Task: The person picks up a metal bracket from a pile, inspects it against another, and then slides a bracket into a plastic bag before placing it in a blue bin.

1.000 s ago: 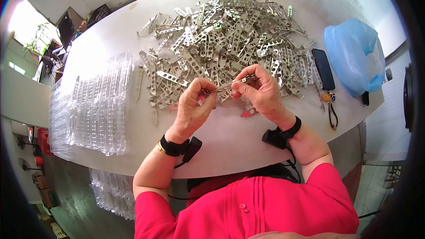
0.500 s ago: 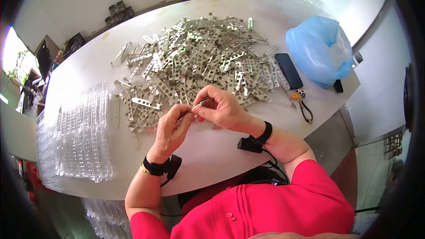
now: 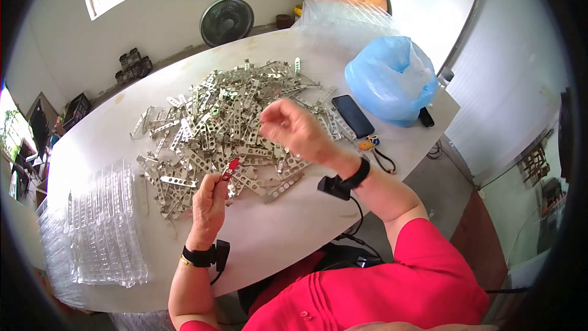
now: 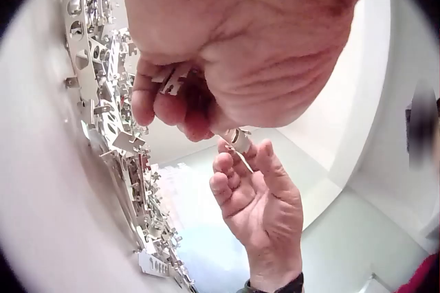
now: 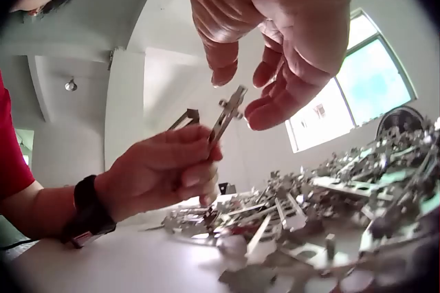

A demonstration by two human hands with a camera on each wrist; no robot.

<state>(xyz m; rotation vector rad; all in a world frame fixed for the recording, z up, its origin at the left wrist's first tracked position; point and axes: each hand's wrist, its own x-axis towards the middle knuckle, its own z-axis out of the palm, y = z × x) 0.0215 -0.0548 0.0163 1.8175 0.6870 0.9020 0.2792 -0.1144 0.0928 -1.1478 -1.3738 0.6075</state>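
My left hand pinches a slim metal strip upright between thumb and fingers, above the near side of a pile of perforated metal strips. The strip's upper end looks red in the head view. Farther down in the same palm, a second metal piece shows between the curled fingers. My right hand is over the pile with its fingers loosely bent and apart, holding nothing. In the right wrist view, its fingertips hover just above the strip's top end.
Stacked clear plastic trays lie on the left of the white table. To the right are a blue plastic bag, a black phone and a keychain with a strap. Clear plastic sheets lie at the far edge.
Both hands gripped the strip together before. The right hand has let go and moved off to the right; the left hand keeps the strip, now more upright. The head view has turned rightward.
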